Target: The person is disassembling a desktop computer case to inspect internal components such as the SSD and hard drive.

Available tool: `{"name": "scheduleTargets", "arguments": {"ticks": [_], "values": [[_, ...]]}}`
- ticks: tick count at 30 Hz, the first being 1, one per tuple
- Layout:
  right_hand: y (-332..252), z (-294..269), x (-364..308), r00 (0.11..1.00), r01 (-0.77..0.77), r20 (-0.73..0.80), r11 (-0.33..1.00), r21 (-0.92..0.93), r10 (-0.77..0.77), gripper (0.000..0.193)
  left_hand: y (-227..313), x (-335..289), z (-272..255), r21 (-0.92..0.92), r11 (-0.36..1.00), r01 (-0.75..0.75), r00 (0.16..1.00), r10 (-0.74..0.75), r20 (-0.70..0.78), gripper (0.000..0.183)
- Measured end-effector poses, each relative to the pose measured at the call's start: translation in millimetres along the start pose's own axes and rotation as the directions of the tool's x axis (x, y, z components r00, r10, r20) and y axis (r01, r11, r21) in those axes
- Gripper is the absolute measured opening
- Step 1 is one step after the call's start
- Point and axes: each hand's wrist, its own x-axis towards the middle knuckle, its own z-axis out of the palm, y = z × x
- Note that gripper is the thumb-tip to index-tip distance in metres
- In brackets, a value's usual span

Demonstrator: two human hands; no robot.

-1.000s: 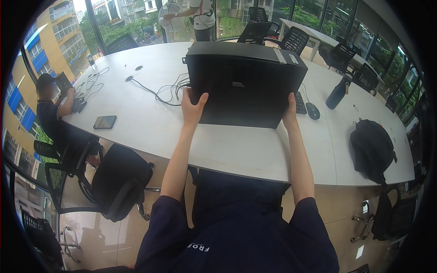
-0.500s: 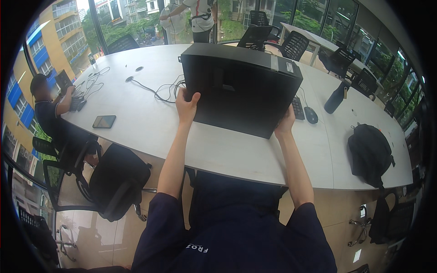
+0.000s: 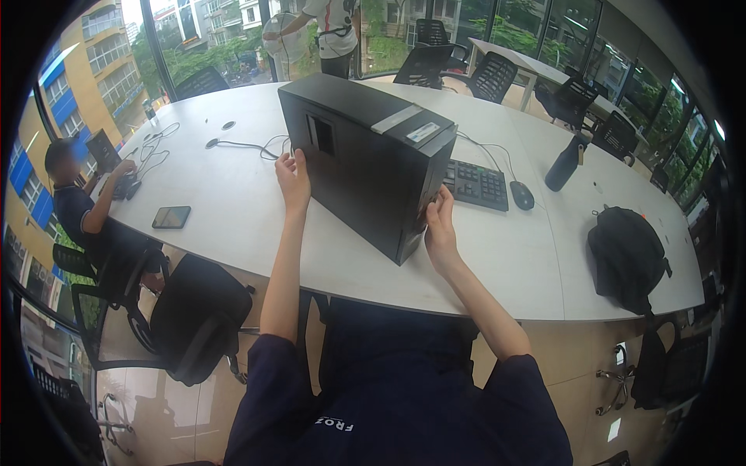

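A black desktop computer case (image 3: 357, 167) stands on its narrow side on the white table, set at an angle, with one corner toward me. Its top bears a grey strip and a pale label. My left hand (image 3: 294, 185) grips the case's left side, fingertips bent against the edge and thumb hidden or hard to make out. At the near right end, my right hand (image 3: 441, 233) presses its bent fingers on the case's narrow face. Just beyond that hand lie a black keyboard (image 3: 478, 185) and a black mouse (image 3: 522, 196).
On the table (image 3: 513, 264) are a phone (image 3: 171, 217), cables (image 3: 245, 144), a dark bottle (image 3: 565, 163) and a black backpack (image 3: 628, 252). A person (image 3: 74, 186) sits at the left with a dark box-shaped thing; another person (image 3: 334, 35) stands at the back. Office chairs (image 3: 198, 311) surround the table.
The case has turned, its right end swinging toward me and leftward, uncovering more of the keyboard. My right hand has moved left and nearer with it; my left hand has shifted slightly left.
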Motion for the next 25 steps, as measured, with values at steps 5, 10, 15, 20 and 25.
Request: {"name": "scheduleTargets", "arguments": {"ticks": [5,10,15,20,25], "values": [[-4.3,20.6,-11.9,0.999,0.025,-0.028,0.999,-0.041,-0.026,0.057,114.9,-122.3,-30.3,-0.141,0.951,-0.277,0.931,0.302,0.207,0.076],[-13.2,62.7,-32.9,1.000,0.006,-0.009,1.000,-0.019,-0.006,0.053,144.7,-193.6,-36.4,-0.039,0.797,-0.603,0.754,0.585,0.298,0.101],[-3.4,85.2,-44.6,0.997,-0.005,0.071,1.000,0.027,0.003,0.033,132.1,-201.0,-68.6,0.036,0.902,-0.430,0.874,0.406,0.265,0.109],[-10.3,94.9,-56.7,0.980,0.021,0.199,1.000,-0.011,-0.018,0.036,109.6,-208.7,-64.1,0.346,0.821,-0.455,0.884,0.463,0.064,0.127],[-20.1,64.0,-37.2,0.877,-0.124,0.434,0.970,-0.208,0.205,0.057,106.6,-214.3,-62.9,0.324,0.841,-0.433,0.894,0.447,0.034,0.126]]}}
